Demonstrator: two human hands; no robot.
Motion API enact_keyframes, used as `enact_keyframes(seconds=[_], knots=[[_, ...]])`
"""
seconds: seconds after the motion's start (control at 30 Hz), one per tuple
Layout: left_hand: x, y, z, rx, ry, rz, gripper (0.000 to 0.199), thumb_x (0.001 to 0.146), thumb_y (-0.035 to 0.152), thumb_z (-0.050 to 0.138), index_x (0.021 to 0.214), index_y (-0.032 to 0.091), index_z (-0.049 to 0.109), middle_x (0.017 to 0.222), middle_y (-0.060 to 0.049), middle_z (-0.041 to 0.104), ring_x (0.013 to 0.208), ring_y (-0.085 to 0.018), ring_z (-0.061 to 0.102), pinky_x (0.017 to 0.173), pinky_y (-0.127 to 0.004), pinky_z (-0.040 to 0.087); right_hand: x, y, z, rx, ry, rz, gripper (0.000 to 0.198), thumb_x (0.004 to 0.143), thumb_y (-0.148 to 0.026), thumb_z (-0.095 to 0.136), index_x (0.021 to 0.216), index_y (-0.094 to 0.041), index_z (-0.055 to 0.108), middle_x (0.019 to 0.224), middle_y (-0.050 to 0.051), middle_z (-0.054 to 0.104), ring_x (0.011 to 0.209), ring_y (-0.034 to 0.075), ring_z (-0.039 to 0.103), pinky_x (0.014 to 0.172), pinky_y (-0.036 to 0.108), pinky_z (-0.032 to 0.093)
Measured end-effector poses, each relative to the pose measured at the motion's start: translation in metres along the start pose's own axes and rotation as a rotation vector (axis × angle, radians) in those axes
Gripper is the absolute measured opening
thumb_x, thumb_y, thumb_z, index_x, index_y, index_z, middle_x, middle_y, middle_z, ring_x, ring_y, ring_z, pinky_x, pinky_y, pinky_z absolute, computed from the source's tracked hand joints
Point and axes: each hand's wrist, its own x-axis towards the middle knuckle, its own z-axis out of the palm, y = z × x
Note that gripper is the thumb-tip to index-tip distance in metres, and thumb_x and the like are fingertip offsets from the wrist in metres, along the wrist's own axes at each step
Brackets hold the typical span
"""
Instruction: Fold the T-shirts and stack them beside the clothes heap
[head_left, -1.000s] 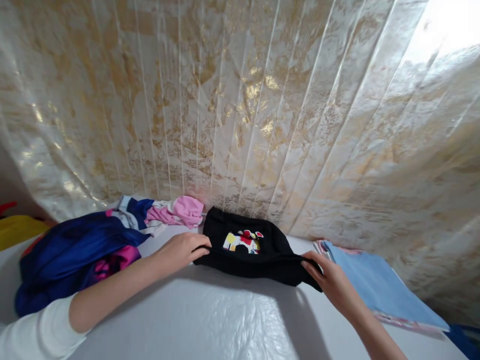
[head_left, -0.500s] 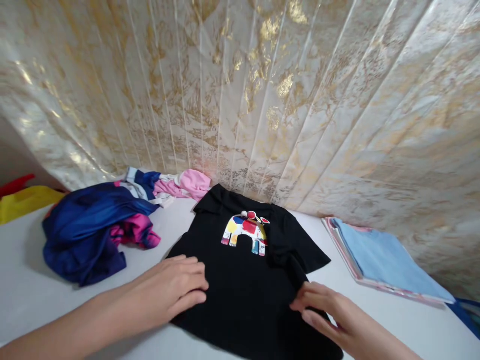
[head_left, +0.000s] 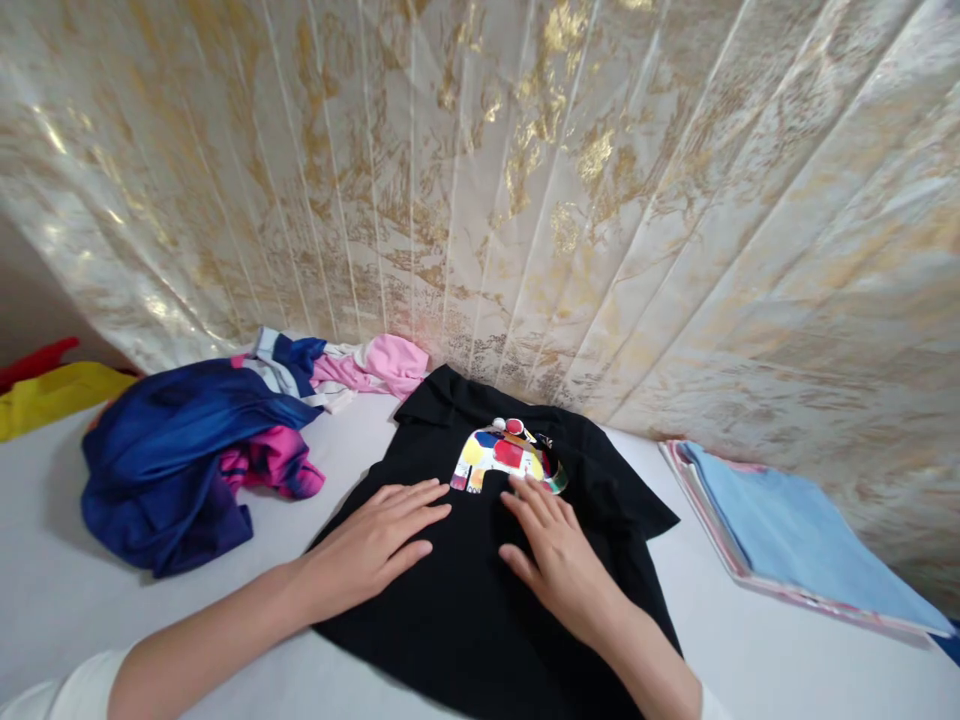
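A black T-shirt [head_left: 465, 590] lies spread on the white surface in front of me, its neck end toward the curtain. On its chest is a colourful elephant print [head_left: 506, 455], partly covered at its lower edge by fingertips. My left hand [head_left: 375, 545] rests flat on the left part of the shirt, fingers stretched out. Over the middle, just below the print, lies my right hand [head_left: 551, 550] with its fingers spread. Neither hand grips the cloth.
Left of the shirt sits a crumpled navy and pink garment [head_left: 195, 460]. Behind it are pink and white clothes [head_left: 375, 365], and yellow cloth [head_left: 64, 395] lies at the far left. A folded stack with light blue cloth on top [head_left: 795, 530] lies right. A gold-patterned curtain [head_left: 480, 200] hangs behind.
My right hand has let go of the shirt's right side and moved up and left onto its middle. My left hand has slid slightly up and right. The shirt's right part lies flatter.
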Motion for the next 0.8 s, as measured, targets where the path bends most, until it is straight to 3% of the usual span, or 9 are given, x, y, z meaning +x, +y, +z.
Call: enact_keyframes(seconds=[0.1,0.27,0.4,0.5,0.63,0.8], knots=[[0.004,-0.002,0.003,0.049,0.017,-0.002,0.041,0.098,0.029,0.047,0.139,0.028,0.045,0.151,-0.004,0.036,0.140,-0.023,0.030,0.111,-0.041,0.027,-0.003,-0.015,-0.001,0.077,-0.090,-0.181,0.052,0.091,-0.034,0.051,0.141,-0.027,0.041,0.151,0.007,0.037,0.139,0.025,0.032,0.109,0.045,0.033],[0.008,-0.003,0.004,0.064,0.017,-0.024,0.042,0.096,0.028,0.051,0.138,0.029,0.043,0.150,-0.004,0.039,0.139,-0.023,0.031,0.109,-0.041,0.027,0.006,0.004,0.000,-0.069,0.032,0.092,0.045,0.087,-0.021,0.054,0.131,-0.018,0.050,0.143,0.016,0.045,0.131,0.033,0.040,0.100,0.054,0.040],[0.013,-0.003,0.001,0.013,0.074,-0.065,0.020,0.092,0.023,0.058,0.111,0.023,0.053,0.138,-0.007,0.048,0.128,-0.024,0.042,0.101,-0.039,0.033,-0.002,-0.001,-0.001,0.032,0.037,-0.025,0.038,0.082,-0.012,0.055,0.119,-0.021,0.055,0.127,0.011,0.055,0.114,0.028,0.053,0.093,0.046,0.048],[0.021,0.000,-0.002,0.027,0.084,-0.110,0.007,0.089,0.015,0.058,0.088,0.020,0.053,0.123,-0.006,0.053,0.112,-0.024,0.050,0.088,-0.037,0.037,-0.008,-0.002,-0.001,0.058,0.086,0.028,0.033,0.081,-0.014,0.059,0.113,-0.021,0.055,0.121,0.011,0.056,0.106,0.028,0.055,0.088,0.045,0.050],[0.030,0.002,-0.008,0.058,0.035,-0.125,0.014,0.087,0.011,0.058,0.078,0.019,0.051,0.107,-0.004,0.054,0.096,-0.022,0.051,0.078,-0.034,0.036,-0.005,0.031,-0.006,0.051,0.149,0.131,0.032,0.080,-0.015,0.061,0.111,-0.021,0.055,0.116,0.010,0.056,0.105,0.027,0.055,0.089,0.044,0.049],[0.036,0.000,-0.019,0.016,0.048,-0.104,0.012,0.093,0.015,0.048,0.083,0.020,0.047,0.095,-0.001,0.053,0.086,-0.019,0.050,0.076,-0.032,0.037,0.010,0.066,-0.020,0.039,0.137,0.171,0.028,0.081,-0.018,0.063,0.108,-0.020,0.056,0.108,0.008,0.058,0.101,0.025,0.057,0.088,0.039,0.049]])
